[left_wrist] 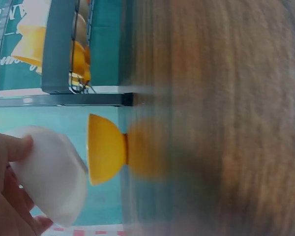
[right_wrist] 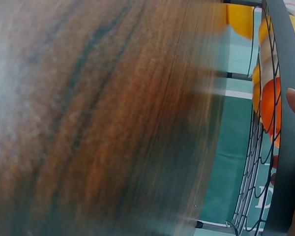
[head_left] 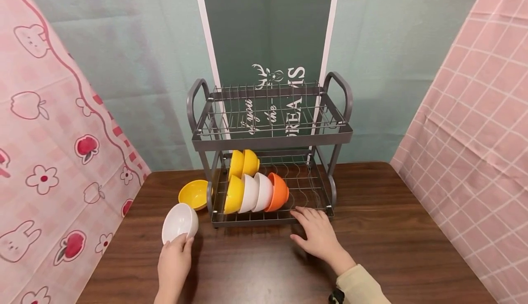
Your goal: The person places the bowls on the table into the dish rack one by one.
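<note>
A white bowl (head_left: 180,223) is held by my left hand (head_left: 175,260), its open side tilted up and leftward, the thumb and fingers pinching its near edge. Just behind it a yellow bowl (head_left: 194,194) stands on the table, left of the dark two-tier dish rack (head_left: 272,143). My right hand (head_left: 315,233) touches the front rail of the lower tier, fingers extended over it and thumb spread. On that tier, bowls stand on edge: a front row with an orange bowl (head_left: 278,192) at its right end, white bowls (head_left: 264,192) and a yellow bowl (head_left: 234,195), and yellow ones (head_left: 249,163) behind.
The rack's upper tier (head_left: 268,111) holds no bowls. Wooden table (head_left: 379,240) surface extends on both sides of the rack. Pink patterned cloths (head_left: 474,125) hang at the sides, and a green cloth (head_left: 383,65) hangs behind.
</note>
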`<state>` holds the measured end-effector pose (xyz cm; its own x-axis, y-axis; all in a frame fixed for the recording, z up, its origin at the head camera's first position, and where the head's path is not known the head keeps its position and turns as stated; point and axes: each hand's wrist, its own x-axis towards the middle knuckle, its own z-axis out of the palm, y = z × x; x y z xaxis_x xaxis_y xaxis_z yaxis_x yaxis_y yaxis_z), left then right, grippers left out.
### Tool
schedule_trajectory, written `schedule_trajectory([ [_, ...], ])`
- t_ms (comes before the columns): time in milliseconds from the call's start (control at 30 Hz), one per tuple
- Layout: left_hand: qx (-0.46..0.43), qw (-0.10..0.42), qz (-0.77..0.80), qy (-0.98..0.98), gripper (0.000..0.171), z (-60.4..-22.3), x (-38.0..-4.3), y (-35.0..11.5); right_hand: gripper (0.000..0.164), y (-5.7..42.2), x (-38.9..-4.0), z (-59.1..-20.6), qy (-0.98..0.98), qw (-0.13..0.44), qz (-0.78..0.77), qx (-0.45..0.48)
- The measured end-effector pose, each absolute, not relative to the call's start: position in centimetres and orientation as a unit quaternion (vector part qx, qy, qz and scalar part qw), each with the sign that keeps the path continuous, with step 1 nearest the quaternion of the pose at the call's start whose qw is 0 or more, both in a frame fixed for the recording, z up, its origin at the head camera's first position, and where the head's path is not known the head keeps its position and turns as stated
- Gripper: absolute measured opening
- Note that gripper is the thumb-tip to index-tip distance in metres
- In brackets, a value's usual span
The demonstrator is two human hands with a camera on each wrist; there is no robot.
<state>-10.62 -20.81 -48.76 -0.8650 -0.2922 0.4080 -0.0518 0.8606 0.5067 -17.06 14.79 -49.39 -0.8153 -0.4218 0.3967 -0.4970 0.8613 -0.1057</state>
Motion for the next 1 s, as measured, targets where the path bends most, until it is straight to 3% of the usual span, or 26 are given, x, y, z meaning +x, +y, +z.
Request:
schedule_trajectory([
  [267, 0.043, 0.332, -0.279, -0.9, 0.006, -46.9, -10.2, -19.0, 0.057, 14.9, -16.7, -49.0, -0.937, 0.19, 0.166, 0.244],
  [567, -0.061, 0.413, -0.284, -0.863, 0.017, -45.6, -10.3, -15.9, 0.058, 13.4, -16.3, -46.8, -0.913, 0.2, 0.264, 0.24],
  [667, -0.101, 0.424, -0.289, -0.853, 0.019, -45.3, -10.5, -14.5, 0.06, 12.5, -16.0, -45.7, -0.899, 0.203, 0.288, 0.261],
  [1000, -0.171, 0.391, -0.345, -0.836, 0.018, -45.5, -10.7, -10.3, 0.067, 9.6, -14.9, -43.7, -0.848, 0.174, 0.383, 0.322],
])
